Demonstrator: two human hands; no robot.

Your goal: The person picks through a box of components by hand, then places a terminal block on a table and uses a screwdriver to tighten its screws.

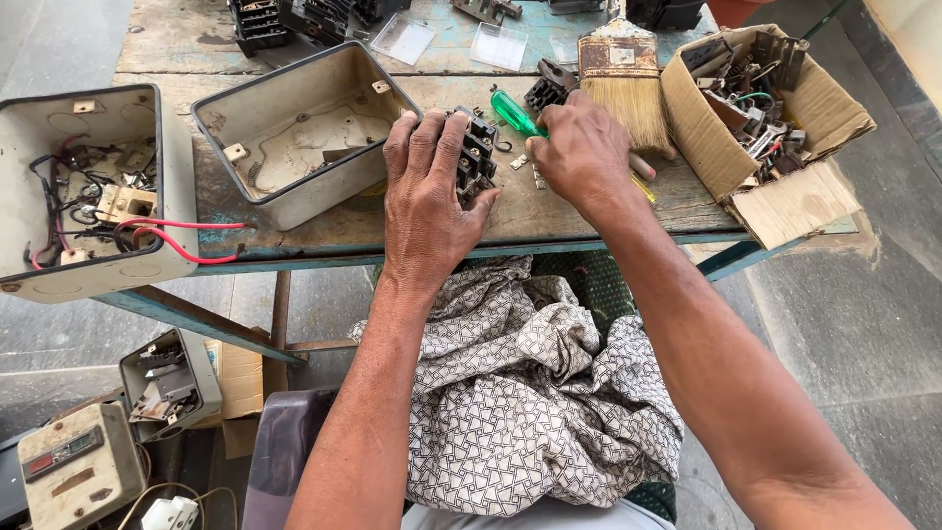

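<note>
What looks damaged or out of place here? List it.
The cardboard box of metal parts is torn: its front flap hangs past the table edge. The left metal box juts past that edge too, red wires trailing out. The left hand rests on a black switch block.

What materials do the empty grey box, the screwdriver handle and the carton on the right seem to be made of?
Empty grey box: probably painted sheet metal, with thin folded walls and a stained, dull finish.
Screwdriver handle: likely hard plastic, translucent green and glossy.
Carton: brown cardboard, matte, with torn, bent flaps.
</note>
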